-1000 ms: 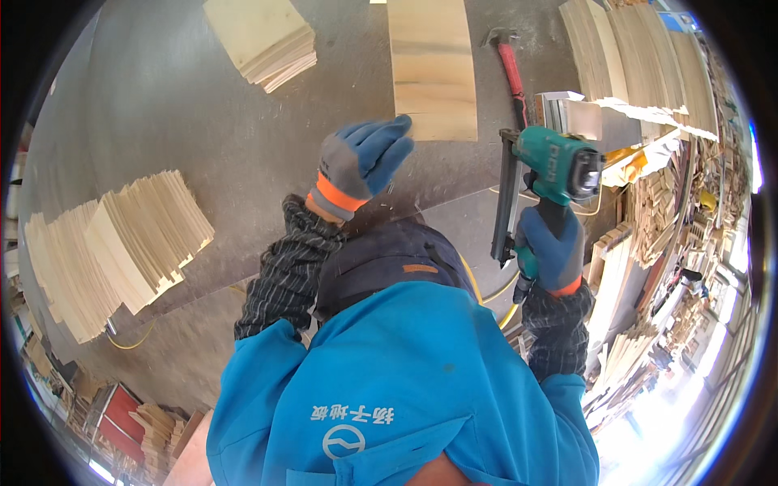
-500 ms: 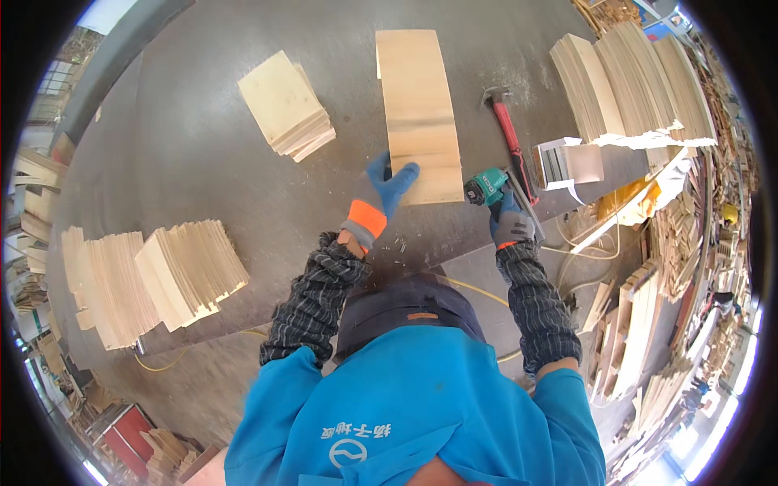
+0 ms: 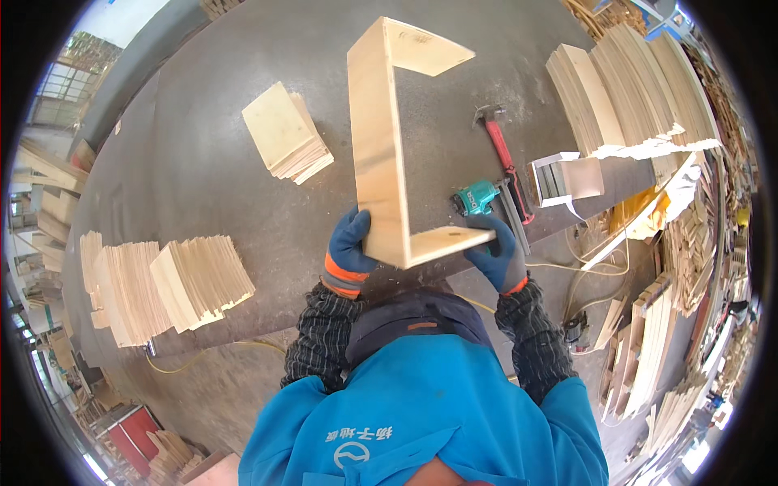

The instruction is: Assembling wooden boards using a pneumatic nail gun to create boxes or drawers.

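One U-shaped plywood frame (image 3: 381, 154) standing on the dark worktable (image 3: 186, 162), made of three boards: a long one and two short ones at its ends, open toward the hammer. Left hand (image 3: 350, 247), in a blue glove with an orange cuff, wrapped around the near corner of the frame, fingers closed on the long board. Right hand (image 3: 496, 253), gloved the same, gripping the free end of the near short board from beneath, thumb side hidden behind the wood.

Just right of the frame: one teal nail gun (image 3: 478, 197), partly hidden behind the right hand, and one red-handled hammer (image 3: 502, 154) lying beside it. Further right, one small white open-sided box (image 3: 567, 178) with a torn edge; contents hard to make out.

Left of the frame: one loose stack of square plywood pieces (image 3: 288, 142). Further left and nearer, two fanned bundles of plywood sheets (image 3: 162, 283) leaning together at the table edge. Beyond the hammer, several rows of upright boards (image 3: 632, 89), number not countable, cut off by the fisheye rim.

Below the table, a yellow hose (image 3: 219, 348), partly hidden. White emblem and lettering on the blue jacket (image 3: 421, 405).
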A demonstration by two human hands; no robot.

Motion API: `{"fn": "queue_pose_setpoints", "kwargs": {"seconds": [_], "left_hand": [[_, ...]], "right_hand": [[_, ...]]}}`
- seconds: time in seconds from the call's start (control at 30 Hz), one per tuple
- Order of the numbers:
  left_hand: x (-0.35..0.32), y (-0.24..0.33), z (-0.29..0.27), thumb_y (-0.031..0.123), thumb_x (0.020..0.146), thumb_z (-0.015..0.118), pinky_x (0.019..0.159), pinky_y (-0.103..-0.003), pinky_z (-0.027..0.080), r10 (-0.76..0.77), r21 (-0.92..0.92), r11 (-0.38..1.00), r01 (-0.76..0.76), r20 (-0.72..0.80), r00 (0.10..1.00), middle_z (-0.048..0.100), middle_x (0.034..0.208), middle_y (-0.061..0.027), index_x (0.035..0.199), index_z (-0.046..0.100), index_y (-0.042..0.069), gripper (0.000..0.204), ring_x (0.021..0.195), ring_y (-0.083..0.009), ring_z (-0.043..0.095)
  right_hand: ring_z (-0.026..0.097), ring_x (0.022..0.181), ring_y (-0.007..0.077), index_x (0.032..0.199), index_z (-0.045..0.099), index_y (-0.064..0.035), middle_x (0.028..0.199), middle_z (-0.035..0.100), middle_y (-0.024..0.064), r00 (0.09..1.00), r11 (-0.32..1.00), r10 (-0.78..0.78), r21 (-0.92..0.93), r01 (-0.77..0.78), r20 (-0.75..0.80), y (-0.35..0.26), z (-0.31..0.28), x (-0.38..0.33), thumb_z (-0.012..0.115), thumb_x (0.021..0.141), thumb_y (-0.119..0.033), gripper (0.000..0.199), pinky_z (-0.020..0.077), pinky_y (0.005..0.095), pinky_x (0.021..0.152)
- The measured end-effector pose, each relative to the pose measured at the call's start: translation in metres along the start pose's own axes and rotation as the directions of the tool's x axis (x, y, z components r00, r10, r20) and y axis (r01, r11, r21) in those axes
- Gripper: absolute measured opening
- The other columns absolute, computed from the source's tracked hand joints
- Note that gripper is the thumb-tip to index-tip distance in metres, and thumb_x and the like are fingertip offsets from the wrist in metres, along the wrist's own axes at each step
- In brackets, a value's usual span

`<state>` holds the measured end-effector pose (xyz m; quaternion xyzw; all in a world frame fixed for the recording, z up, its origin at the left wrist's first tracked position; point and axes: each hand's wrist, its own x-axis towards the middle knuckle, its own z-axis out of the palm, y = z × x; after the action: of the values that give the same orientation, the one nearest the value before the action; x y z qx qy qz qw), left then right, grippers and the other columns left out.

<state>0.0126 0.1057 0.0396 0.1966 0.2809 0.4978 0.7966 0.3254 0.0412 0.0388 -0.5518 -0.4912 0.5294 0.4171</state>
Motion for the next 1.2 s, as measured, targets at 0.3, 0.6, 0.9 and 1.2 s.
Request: {"fn": "queue_pose_setpoints", "kwargs": {"seconds": [0.3, 0.6, 0.9, 1.2], "left_hand": [[-0.001, -0.077, -0.053, 0.036, 0.11, 0.06, 0.092, -0.048, 0.055, -0.085, -0.502, 0.857, 0.121, 0.095, 0.992, 0.064, 0.091, 0.0003, 0.162, 0.043, -0.003, 0.067, 0.075, -0.0195, 0.061], [-0.077, -0.099, -0.108, 0.014, 0.097, 0.081, 0.103, -0.037, 0.059, 0.073, 0.326, 0.94, 0.097, -0.472, 0.878, 0.067, 0.143, -0.017, 0.156, 0.053, 0.0, 0.067, 0.124, -0.0284, 0.069], [-0.051, -0.067, -0.04, 0.01, 0.089, 0.083, 0.069, -0.031, 0.055, 0.397, 0.928, 0.372, 0.032, -0.19, 0.898, 0.07, 0.137, -0.0127, 0.157, 0.056, 0.007, 0.073, 0.073, -0.0121, 0.061], [-0.019, -0.073, -0.049, 0.008, 0.093, 0.083, 0.07, -0.03, 0.056, 0.209, 0.904, 0.427, 0.003, -0.102, 0.973, 0.074, 0.107, -0.0081, 0.138, 0.071, 0.008, 0.047, 0.073, -0.0114, 0.063]], "right_hand": [[0.077, 0.108, 0.0222, 0.124, 0.074, -0.0041, 0.12, 0.079, 0.0136, 0.955, 0.958, -0.185, -0.176, 0.228, 0.23, -0.07, 0.005, 0.001, 0.088, 0.089, -0.007, 0.037, 0.061, 0.0355, 0.094], [0.074, 0.082, 0.0292, 0.105, 0.066, -0.0103, 0.087, 0.071, 0.0065, 0.772, 0.25, -0.23, -0.731, 0.635, 0.593, -0.054, 0.077, 0.043, 0.066, 0.093, -0.019, 0.015, 0.0584, 0.0443, 0.069], [0.074, 0.099, 0.0342, 0.139, 0.063, -0.0011, 0.109, 0.075, 0.0137, 0.711, 0.356, -0.489, -0.628, 0.692, 0.506, -0.069, 0.109, 0.038, 0.077, 0.093, -0.026, 0.054, 0.0588, 0.0455, 0.086], [0.069, 0.118, 0.0452, 0.151, 0.057, 0.0, 0.13, 0.071, 0.0273, 0.967, 0.509, -0.235, -0.86, 0.041, -0.094, -0.058, -0.019, -0.008, 0.077, 0.097, -0.022, 0.062, 0.0559, 0.0513, 0.099]]}}
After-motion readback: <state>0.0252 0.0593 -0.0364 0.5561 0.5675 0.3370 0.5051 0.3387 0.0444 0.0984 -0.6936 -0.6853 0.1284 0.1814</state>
